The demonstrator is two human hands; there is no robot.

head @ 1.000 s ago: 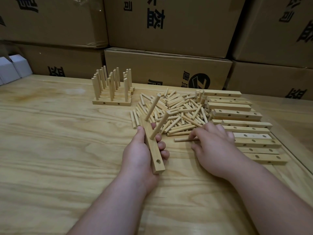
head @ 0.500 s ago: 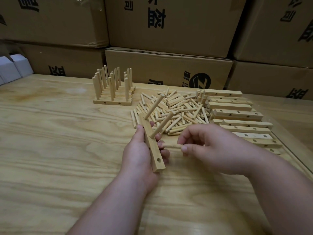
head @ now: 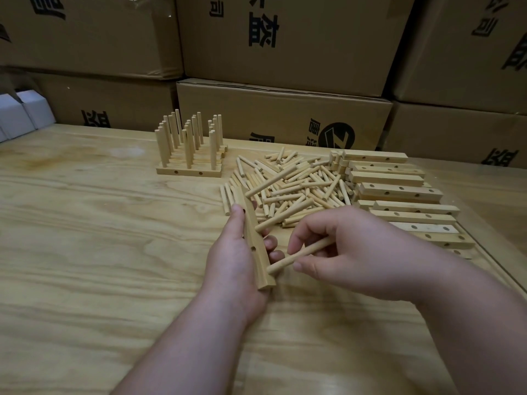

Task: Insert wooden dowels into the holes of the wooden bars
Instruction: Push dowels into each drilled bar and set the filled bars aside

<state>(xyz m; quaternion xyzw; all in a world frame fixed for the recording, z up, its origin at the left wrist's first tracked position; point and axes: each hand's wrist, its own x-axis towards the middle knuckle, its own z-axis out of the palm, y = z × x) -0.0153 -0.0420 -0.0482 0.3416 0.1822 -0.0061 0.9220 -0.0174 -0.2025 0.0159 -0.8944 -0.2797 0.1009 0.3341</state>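
Toward the bench's far edge stand finished bars (head: 188, 155) full of dowels, while the left hand (head: 236, 252) grips a bar (head: 256, 246) bearing two and the right hand (head: 350, 252) pinches a third dowel (head: 299, 255) at its near hole, with loose dowels (head: 296, 186) and unfilled bars (head: 399, 195) left toward the right edge.

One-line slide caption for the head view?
Left hand grips bar; right hand brings dowel to its end hole.
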